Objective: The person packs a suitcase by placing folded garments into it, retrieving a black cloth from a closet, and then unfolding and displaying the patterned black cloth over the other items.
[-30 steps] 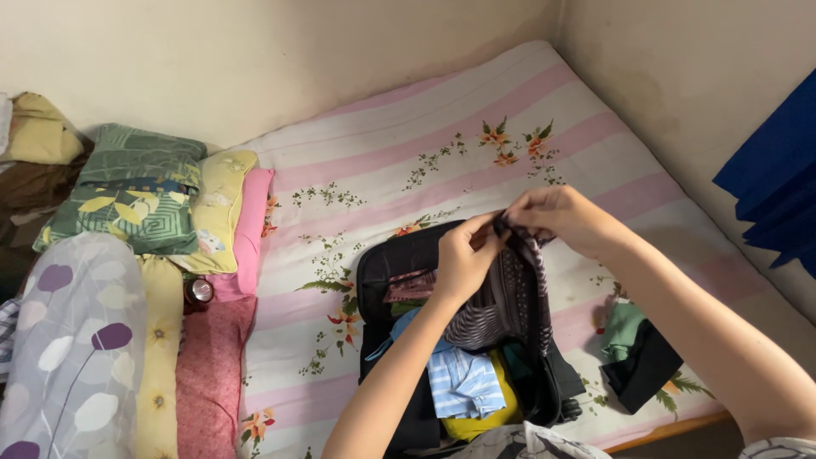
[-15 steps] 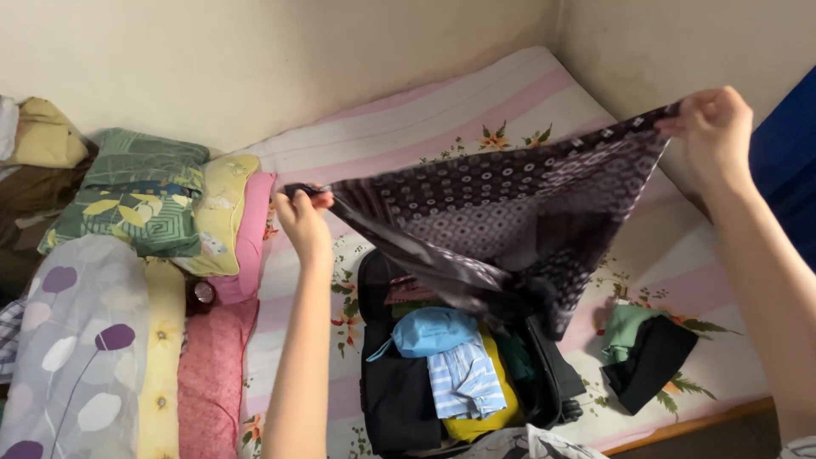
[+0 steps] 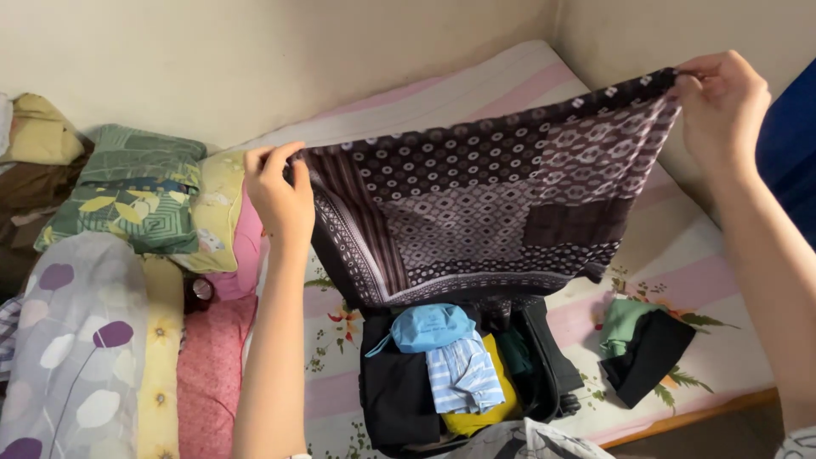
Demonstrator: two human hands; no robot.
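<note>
Patterned cloth (image 3: 476, 204) now flatter between left hand (image 3: 276, 195), right hand (image 3: 722, 102).

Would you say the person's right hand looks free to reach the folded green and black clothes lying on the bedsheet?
Probably not right now: the right hand pinches a corner of the dark patterned cloth, held spread with the left hand. The green and black clothes lie uncovered below it.

I see both hands, left hand (image 3: 279, 194) and right hand (image 3: 721, 100), pinching a dark patterned cloth (image 3: 484, 200) spread above the open suitcase (image 3: 399, 399) on the bed (image 3: 476, 110).
</note>
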